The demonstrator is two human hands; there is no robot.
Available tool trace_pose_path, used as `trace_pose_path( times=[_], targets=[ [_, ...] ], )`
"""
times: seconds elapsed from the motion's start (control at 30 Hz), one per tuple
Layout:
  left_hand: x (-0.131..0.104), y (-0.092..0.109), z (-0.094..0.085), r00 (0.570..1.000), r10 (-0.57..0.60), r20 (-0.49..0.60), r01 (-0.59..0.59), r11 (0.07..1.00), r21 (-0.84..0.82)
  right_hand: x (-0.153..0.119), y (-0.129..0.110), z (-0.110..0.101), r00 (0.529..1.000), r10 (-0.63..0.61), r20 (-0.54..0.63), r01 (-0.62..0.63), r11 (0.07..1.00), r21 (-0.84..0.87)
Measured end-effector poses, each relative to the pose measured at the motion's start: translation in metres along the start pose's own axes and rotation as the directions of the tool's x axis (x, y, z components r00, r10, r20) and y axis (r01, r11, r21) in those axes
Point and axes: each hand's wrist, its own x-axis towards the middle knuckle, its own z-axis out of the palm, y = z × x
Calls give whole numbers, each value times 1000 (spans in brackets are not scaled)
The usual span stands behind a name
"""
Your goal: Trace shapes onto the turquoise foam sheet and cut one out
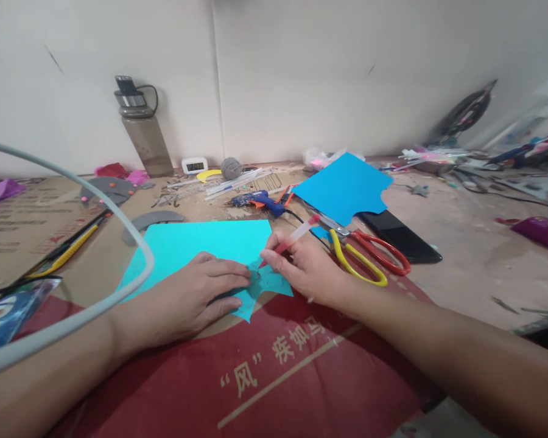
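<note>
A turquoise sheet [201, 240] with a scalloped, pointed near edge lies on the red and brown cardboard. My left hand [210, 289] rests flat on it, fingers stretched out toward the right. In my right hand [304, 261] is a pen [296, 234] with a red tip end and a pale barrel, its point at the sheet near some thin drawn lines. Just right of that hand lie scissors [363, 252] with one yellow and one red handle. Behind them sits a darker blue sheet [347, 185] with cut-out curves, partly over a black phone [402, 237].
A blue glue gun [258, 199] lies behind the turquoise sheet. Farther back stand a grey bottle [144, 131], a small digital clock [195, 165] and a ball of grey yarn [231, 168]. A yellow utility knife [68, 250] lies left. A pale cable [119, 213] loops across the left foreground.
</note>
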Motion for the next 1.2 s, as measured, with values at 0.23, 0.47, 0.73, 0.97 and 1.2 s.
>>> trace_pose_path(
  times=[0.23, 0.47, 0.73, 0.97, 1.2],
  targets=[
    [0, -1, 2, 1000, 3, -17, -3, 1000, -8, 1, 0, 1, 1000, -27, -15, 26, 997, -73],
    [0, -2, 2, 1000, 10, -11, -10, 1000, -1, 1, 0, 4, 1000, -9, 25, 11, 994, -107],
    [0, -1, 2, 1000, -2, -3, 2, 1000, -6, 1, 1, 4, 999, -5, 37, 9, 992, -127],
    [-1, -2, 2, 1000, 3, 3, -3, 1000, -11, 2, 1, 4, 1000, -6, 21, 9, 987, -162],
    [-1, 0, 2, 1000, -20, 6, 20, 1000, -15, 3, 1, 4, 1000, 11, 26, -7, 988, -154]
  ],
)
